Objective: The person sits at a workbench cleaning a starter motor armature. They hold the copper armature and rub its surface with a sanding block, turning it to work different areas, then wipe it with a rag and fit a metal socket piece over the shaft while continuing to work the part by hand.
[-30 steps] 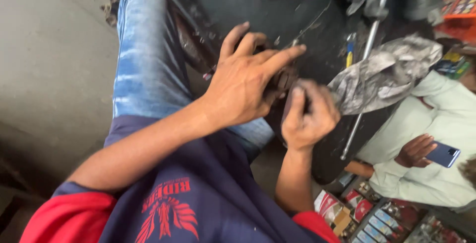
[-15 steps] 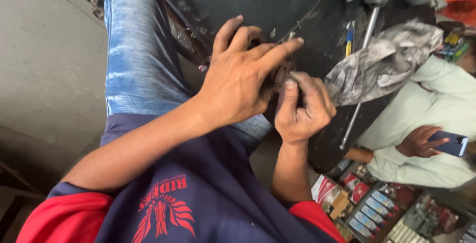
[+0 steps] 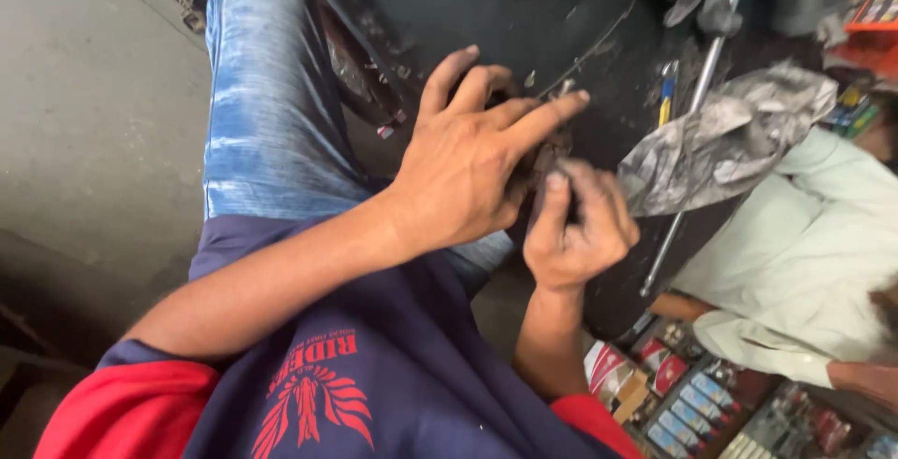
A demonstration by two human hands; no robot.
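Grimy small part (image 3: 547, 155), a single dark greasy piece, sits pinched between the two hands against the black metal body (image 3: 486, 19). Left of that part, one leg in faded blue jeans (image 3: 271, 113) stretches along the grey floor (image 3: 84, 113). The left hand (image 3: 468, 164) lies spread over the part, fingers extended, pressing rather than clenching. Just right of the part, the right hand (image 3: 580, 225) is curled around its lower end, thumb raised. Farther right lie one crumpled grey rag (image 3: 720, 136), one long steel rod (image 3: 697, 108), and one other person's pale green sleeve (image 3: 804, 262).
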